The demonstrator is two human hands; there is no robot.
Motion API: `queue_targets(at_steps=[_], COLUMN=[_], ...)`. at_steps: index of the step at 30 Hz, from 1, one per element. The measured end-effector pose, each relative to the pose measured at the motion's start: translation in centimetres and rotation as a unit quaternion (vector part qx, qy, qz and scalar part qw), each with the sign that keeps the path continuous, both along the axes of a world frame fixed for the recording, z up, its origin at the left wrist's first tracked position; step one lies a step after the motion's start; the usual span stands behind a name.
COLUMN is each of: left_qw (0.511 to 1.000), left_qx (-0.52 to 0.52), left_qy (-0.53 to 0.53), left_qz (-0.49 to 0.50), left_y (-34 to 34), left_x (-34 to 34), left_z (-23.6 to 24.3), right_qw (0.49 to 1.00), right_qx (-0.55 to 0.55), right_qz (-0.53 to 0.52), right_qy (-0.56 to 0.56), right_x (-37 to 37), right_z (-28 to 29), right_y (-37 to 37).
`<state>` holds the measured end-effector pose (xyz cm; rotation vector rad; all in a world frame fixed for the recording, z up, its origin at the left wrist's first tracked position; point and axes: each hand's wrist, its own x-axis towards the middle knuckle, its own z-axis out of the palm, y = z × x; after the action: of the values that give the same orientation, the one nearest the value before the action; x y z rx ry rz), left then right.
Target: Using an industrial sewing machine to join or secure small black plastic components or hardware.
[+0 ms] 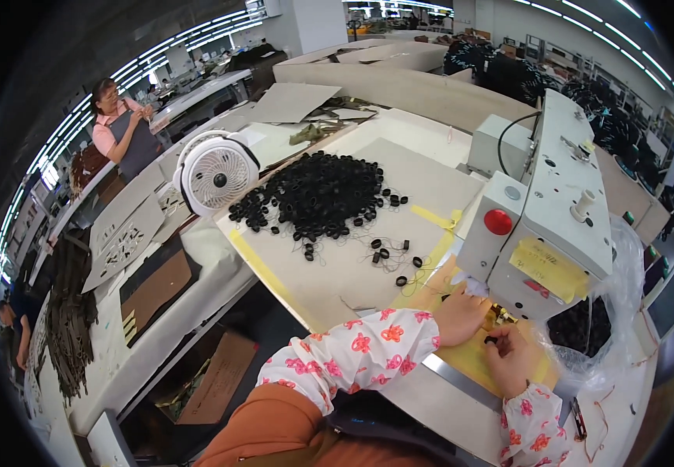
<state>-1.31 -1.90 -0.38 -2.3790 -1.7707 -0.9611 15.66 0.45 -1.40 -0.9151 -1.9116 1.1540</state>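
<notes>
heap of black loops (321,191) at 10 to 11 o'clock from the hands, large, with stray loops (384,253) trailing thread nearer the sewing machine (547,210), itself at 1 o'clock. my read: trailing threads suggest those pieces are already sewn, can't confirm. clear plastic bag (623,280) at 3 o'clock has dark stuff in or behind it; can't tell if that's stock left over. so: one piece in work, lots on the table, remaining count unknown.

right hand (510,359): thumb and finger nearly closed, pinching a small black piece (491,340) just below the brass-coloured fitting (500,315). left hand (461,317): fingers partly curled, at 10 o'clock from the fitting, tips partly hidden; grip can't be told.
</notes>
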Motion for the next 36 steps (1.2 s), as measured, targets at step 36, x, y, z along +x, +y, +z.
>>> queue_targets(at_steps=[36], left_qw=[0.956], left_qx=[-0.079], left_qy=[-0.278], left_qz=[-0.057], left_y=[-1.7], left_x=[1.4], left_z=[0.6], right_qw=[0.977], right_qx=[-0.111], right_qz=[-0.05], right_qy=[0.174], right_x=[-0.1], right_z=[1.1], right_y=[0.7])
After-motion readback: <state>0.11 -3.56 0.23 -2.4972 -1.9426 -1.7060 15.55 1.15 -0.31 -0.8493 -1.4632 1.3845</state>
